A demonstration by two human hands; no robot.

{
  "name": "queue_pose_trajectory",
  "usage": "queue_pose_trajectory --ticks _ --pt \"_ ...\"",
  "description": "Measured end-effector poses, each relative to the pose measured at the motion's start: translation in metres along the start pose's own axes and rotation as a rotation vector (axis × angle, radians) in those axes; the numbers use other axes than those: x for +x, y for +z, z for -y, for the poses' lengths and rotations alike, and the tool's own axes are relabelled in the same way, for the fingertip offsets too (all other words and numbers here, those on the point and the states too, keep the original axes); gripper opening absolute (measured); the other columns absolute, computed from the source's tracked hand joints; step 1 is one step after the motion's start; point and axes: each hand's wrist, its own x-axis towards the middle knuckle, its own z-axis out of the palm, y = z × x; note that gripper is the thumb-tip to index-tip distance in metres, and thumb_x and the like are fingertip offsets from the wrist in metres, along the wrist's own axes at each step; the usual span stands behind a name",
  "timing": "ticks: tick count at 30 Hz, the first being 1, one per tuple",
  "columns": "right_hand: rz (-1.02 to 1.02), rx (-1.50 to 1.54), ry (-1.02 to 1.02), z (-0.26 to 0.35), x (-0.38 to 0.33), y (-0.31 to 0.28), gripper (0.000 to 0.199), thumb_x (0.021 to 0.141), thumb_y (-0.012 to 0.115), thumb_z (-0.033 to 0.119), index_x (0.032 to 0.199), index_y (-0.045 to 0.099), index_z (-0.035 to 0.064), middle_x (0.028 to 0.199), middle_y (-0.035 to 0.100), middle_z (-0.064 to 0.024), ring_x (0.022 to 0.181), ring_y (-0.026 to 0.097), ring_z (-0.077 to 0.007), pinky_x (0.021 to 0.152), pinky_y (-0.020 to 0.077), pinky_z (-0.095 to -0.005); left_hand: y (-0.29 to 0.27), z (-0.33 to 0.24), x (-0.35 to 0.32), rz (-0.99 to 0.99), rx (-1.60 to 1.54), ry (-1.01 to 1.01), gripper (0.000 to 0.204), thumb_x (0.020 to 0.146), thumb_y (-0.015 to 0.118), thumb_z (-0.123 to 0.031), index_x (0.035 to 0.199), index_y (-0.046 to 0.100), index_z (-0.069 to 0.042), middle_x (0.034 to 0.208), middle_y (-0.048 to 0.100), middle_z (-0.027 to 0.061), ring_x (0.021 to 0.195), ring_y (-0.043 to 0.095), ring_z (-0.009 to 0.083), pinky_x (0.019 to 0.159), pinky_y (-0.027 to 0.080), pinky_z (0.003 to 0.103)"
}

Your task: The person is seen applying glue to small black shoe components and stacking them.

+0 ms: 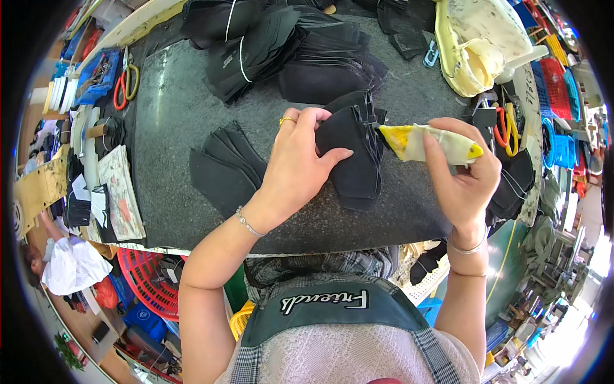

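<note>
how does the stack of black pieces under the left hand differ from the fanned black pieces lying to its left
The stack under the left hand, the pressed stack, is piled thick with edges roughly lined up; the fanned pieces spread out in overlapping layers. The pressed stack is held down by the fingers and meets the yellow-tipped tool in the right hand; the fanned pieces lie untouched. Both are flat black cut pieces on the dark worktop.

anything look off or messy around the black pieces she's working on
Nothing looks damaged or spilled. The left hand presses a fanned stack of black pieces while the right hand holds a yellow-stained glue brush at its edge. The cream glue container is heavily crusted with drips, seemingly ordinary wear.
</note>
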Motion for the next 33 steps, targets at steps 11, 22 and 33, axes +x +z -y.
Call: queue_pose_trajectory --ticks 11,22,33 --pt "-0.184 0.128 0.114 0.003 -0.002 -0.012 0.016 0.083 0.072 -0.001 0.099 0.068 -0.0009 0.085 0.069 -0.002 0.077 0.062 -0.005 0.068 0.0488 -0.02 -0.057 -0.012 -0.044 -0.141 -0.47 -0.222 0.024 0.084 0.068 0.006 0.106 0.061 -0.001 0.088 0.068 0.0042 0.067 0.06 0.0051 0.046 0.046 0.019" --pt "-0.092 0.051 0.066 0.009 -0.008 -0.008 0.018 0.082 0.072 -0.003 0.099 0.068 -0.0021 0.091 0.069 -0.0041 0.08 0.061 -0.007 0.072 0.0481 -0.0208 -0.095 0.039 -0.051 -0.502 0.346 -0.075 0.047 0.07 0.083 -0.007 0.111 0.06 -0.005 0.102 0.062 0.0078 0.095 0.059 0.0206 0.081 0.046 0.032" --pt "-0.051 0.042 0.074 0.021 -0.01 0.003 0.017 0.082 0.072 -0.001 0.099 0.068 -0.0016 0.085 0.069 -0.0043 0.075 0.061 -0.006 0.067 0.0481 -0.0203 -0.007 0.005 -0.02 -0.146 -0.013 0.327 0.036 0.077 0.077 -0.009 0.108 0.061 -0.001 0.112 0.058 0.0143 0.094 0.06 0.0342 0.085 0.049 0.041"
